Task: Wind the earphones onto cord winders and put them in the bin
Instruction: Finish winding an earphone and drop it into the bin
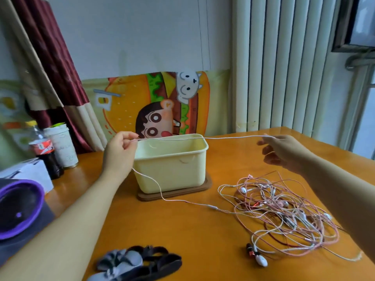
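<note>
The tabletop [203,230] carries the bin [172,169] at centre frame, the earphone tangle [284,216] at lower right and what appear to be winders [140,262] at bottom centre. You hold one cord [192,138] taut above the bin: your left hand [119,153] pinches it, and your right hand [284,151] grips its end. Current step: separating one earphone. Next, draw the trailing length clear of the tangle without snagging it.

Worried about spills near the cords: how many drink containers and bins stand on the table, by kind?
Cola bottle: 1
Paper cup: 1
Yellow bin: 1
Total: 3
</note>
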A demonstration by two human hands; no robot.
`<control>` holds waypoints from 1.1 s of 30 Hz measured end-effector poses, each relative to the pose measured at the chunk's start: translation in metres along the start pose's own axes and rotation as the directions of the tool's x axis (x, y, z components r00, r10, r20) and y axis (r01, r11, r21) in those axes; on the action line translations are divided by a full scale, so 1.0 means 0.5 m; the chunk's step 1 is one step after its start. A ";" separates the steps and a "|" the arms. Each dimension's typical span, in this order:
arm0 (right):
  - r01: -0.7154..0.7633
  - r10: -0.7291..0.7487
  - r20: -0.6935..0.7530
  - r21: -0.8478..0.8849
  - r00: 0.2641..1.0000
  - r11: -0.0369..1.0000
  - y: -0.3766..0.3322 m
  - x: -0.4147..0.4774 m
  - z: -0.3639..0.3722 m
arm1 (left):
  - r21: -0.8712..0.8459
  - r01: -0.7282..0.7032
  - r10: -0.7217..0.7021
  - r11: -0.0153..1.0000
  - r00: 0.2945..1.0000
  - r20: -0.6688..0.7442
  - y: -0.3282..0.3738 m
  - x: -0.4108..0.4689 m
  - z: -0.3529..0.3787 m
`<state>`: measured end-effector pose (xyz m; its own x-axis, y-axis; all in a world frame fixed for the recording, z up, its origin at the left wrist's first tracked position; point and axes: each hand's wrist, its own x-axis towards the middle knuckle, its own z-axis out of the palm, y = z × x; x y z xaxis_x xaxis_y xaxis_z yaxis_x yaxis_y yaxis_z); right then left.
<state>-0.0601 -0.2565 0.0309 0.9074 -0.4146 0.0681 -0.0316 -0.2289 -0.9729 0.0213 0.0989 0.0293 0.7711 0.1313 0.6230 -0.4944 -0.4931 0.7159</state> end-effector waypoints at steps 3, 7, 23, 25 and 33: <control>-0.078 0.073 0.084 0.056 0.994 0.995 -0.010 0.000 0.025 | -0.211 0.211 -0.219 0.954 0.976 -0.014 -0.047 0.015 -0.041; -0.150 0.130 0.275 0.053 0.953 0.987 -0.021 -0.016 0.076 | -0.420 0.415 -0.458 0.807 0.889 -0.002 -0.068 0.023 -0.082; 0.313 0.341 0.628 -0.698 0.699 0.644 0.005 -0.093 0.258 | 0.095 0.446 -0.447 0.890 0.894 -0.009 -0.050 -0.011 -0.155; 0.134 0.236 0.687 -0.439 0.687 0.888 -0.039 -0.091 0.249 | 0.136 0.451 -0.461 0.882 0.885 0.061 -0.057 -0.014 -0.144; -0.079 -0.083 0.574 0.252 0.814 0.964 -0.215 -0.105 0.239 | 0.170 0.222 -0.239 0.960 0.968 0.083 0.036 -0.037 -0.095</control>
<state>-0.0541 -0.1048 0.1056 0.9822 0.1874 0.0098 0.0035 0.0341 -0.9994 -0.0208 0.1286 0.0454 0.8973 0.1738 0.4058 -0.2349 -0.5904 0.7722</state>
